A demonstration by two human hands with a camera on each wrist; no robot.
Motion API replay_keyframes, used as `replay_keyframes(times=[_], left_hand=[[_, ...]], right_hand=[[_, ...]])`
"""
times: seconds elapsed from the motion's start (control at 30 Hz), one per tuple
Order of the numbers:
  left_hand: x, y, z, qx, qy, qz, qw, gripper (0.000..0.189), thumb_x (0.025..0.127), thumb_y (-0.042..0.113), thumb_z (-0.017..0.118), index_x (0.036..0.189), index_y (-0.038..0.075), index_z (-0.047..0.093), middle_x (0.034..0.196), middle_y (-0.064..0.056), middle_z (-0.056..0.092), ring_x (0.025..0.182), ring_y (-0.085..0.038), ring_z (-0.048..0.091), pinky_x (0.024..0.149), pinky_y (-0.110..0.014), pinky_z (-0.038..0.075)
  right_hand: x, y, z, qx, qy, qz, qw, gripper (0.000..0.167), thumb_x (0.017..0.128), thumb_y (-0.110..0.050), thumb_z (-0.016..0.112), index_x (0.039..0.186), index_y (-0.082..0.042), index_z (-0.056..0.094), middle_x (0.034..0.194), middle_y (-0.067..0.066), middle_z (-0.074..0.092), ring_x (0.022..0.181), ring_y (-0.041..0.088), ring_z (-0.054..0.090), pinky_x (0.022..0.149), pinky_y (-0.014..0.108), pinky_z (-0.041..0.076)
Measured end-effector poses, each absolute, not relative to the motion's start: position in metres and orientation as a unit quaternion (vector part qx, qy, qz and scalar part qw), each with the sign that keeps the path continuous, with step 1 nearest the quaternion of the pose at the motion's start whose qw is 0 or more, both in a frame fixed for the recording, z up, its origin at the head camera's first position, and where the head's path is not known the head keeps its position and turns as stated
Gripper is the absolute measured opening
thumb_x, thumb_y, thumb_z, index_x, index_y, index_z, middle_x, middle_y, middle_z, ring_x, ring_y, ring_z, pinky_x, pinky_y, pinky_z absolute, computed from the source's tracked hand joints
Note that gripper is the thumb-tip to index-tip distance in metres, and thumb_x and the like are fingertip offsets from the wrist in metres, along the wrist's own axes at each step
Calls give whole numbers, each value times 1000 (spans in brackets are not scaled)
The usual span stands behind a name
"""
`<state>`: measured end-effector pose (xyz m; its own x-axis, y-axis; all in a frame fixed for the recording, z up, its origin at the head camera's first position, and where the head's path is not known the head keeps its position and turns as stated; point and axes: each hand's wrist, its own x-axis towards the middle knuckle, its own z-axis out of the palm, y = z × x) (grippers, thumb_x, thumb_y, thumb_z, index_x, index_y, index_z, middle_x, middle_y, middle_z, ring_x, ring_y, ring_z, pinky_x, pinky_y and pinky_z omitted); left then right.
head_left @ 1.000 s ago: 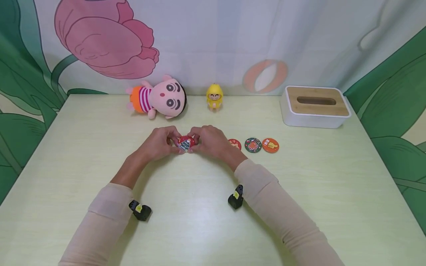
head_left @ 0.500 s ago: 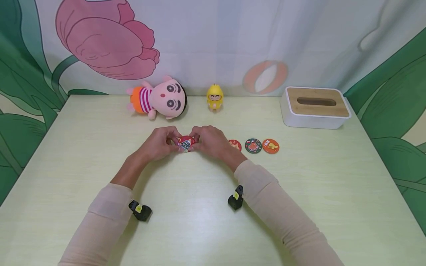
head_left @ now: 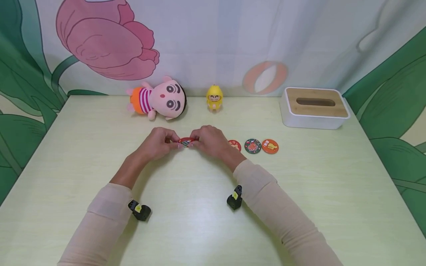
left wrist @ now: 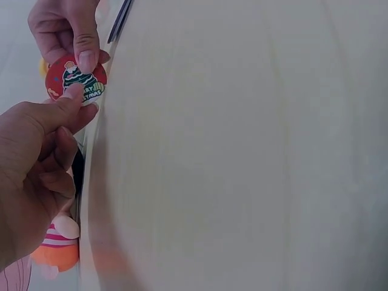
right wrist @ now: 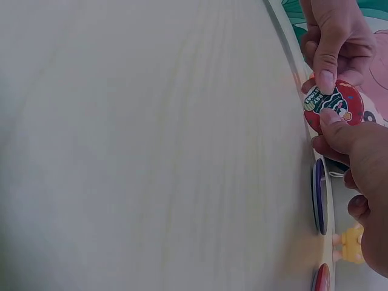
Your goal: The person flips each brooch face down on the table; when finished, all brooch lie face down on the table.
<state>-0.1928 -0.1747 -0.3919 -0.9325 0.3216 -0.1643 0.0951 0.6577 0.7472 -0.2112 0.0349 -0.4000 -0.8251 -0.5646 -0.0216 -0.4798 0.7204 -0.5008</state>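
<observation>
Between the two hands is a round red badge [head_left: 186, 141] with a green Christmas tree and lettering on its face. My left hand [head_left: 161, 142] pinches its left edge, the thumb lying on the printed face [left wrist: 91, 85]. On the opposite edge my right hand [head_left: 211, 141] pinches the same badge, thumb also on the face. In the head view the badge tilts so that its face looks narrow. Right of the right hand lie a red badge [head_left: 235, 144], partly hidden by that hand, a dark green badge [head_left: 253, 146] and an orange badge [head_left: 270, 146].
A plush doll [head_left: 159, 98] lies at the table's back left. Beside it stands a small yellow figure [head_left: 214, 98]. A white tissue box [head_left: 314, 108] with a wooden lid sits at the back right. A printed curtain [head_left: 206, 44] hangs behind the table [head_left: 186, 214].
The held badge has tipped, so its face appears much narrower in the head view than before. Both hands keep their pinch and have hardly moved.
</observation>
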Motion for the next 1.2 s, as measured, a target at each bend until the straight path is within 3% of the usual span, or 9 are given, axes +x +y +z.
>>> replay_keyframes(times=[0.2,0.43,0.63,0.8,1.2], left_hand=[[-192,-179,-397,114,895,407,143,16,93,11,74,100,-1,79,87,-12,76,78,-16,53,66,-22,41],[-195,-183,-400,106,879,436,158,25,99,20,67,99,-3,79,71,-5,69,65,-12,51,58,-22,38],[-196,-183,-397,106,878,436,164,25,97,20,70,105,-3,79,80,-10,75,70,-15,56,57,-23,37],[-195,-184,-394,101,879,435,167,24,95,19,72,107,-1,79,77,-7,73,67,-14,53,57,-23,34],[-194,-184,-395,92,885,419,180,26,92,17,76,111,-1,77,102,-16,78,80,-15,57,67,-22,44]], right_hand=[[-210,35,-400,-289,928,-222,77,18,94,-29,73,103,-15,79,90,-2,76,82,15,58,76,31,47],[-210,35,-400,-299,928,-209,69,17,95,-27,72,103,-14,79,90,-1,76,85,17,59,78,33,49],[-211,35,-400,-309,924,-212,70,19,95,-27,71,105,-13,80,99,-1,79,92,18,65,86,36,53],[-211,34,-399,-319,917,-223,92,21,96,-27,70,106,-11,80,101,1,80,95,20,66,91,37,53],[-213,37,-394,-333,891,-267,156,25,97,-27,70,110,-8,79,108,5,79,96,17,68,93,33,54]])
